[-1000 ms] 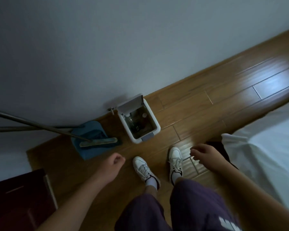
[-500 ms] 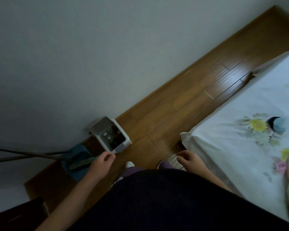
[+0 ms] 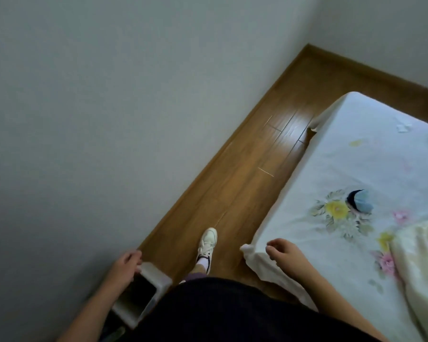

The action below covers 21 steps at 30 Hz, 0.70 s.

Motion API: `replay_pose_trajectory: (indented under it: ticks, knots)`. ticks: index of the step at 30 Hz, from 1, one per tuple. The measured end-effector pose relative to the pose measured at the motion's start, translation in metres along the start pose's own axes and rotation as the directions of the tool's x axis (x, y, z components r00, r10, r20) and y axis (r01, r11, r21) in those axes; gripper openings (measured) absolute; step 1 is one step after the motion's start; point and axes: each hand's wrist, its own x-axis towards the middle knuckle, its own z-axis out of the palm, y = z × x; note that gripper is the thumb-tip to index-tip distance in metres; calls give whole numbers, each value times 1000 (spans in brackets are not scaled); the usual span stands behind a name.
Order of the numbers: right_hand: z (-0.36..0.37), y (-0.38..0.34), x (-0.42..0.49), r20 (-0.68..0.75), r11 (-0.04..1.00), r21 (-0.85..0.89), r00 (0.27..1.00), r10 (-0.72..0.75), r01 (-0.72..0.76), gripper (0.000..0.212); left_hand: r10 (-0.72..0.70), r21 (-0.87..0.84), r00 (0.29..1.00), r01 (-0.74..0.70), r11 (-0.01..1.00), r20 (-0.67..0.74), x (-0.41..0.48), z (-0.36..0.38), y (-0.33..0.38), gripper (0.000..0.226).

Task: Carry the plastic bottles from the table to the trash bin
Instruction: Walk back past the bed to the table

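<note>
"Plastic bottles: does either of the hands carry one?"

"Negative. Left hand (image 3: 125, 264): fingers loosely curled, nothing in them, positioned over the far corner of the trash bin (image 3: 158, 277). Contact with the rim cannot be confirmed because that area is blurred. Right hand (image 3: 283, 250): fingers relaxed, nothing held, positioned over the corner of the bed (image 3: 356, 156)."

"Location of the bottles?"

"None visible. The bin stands on the floor (image 3: 245, 181) against the wall (image 3: 109, 119). Its interior reads dark, so its contents cannot be determined. The worktop is out of view."

"Progress assessment?"

"Judgement only: empty hands at the bin are consistent with a completed delivery. Whether bottles remain on the worktop cannot be checked from here, so a return trip may be required."

"Count."

"Hands: two. Trash bin: one. Bottles visible: zero. Shoe (image 3: 208, 240): one in view. Bed: one, carrying one blue-and-black item (image 3: 360, 202) and one cream blanket (image 3: 420, 267)."
</note>
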Motion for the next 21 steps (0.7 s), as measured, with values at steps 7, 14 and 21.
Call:
replay_pose_trajectory:
  ticks: [7,14,21]
  knots:
    - [-32,3,62,-160,940,235,944,288,-247,12,141,252,965,-196,948,220,67,43,150,24]
    - [-66,2,94,-195,797,499,852,486,-340,10,293,392,838,-488,780,461,109,96,340,28]
    - [-140,9,182,-140,747,519,821,553,-415,17,308,419,821,-523,742,481,158,155,470,26]
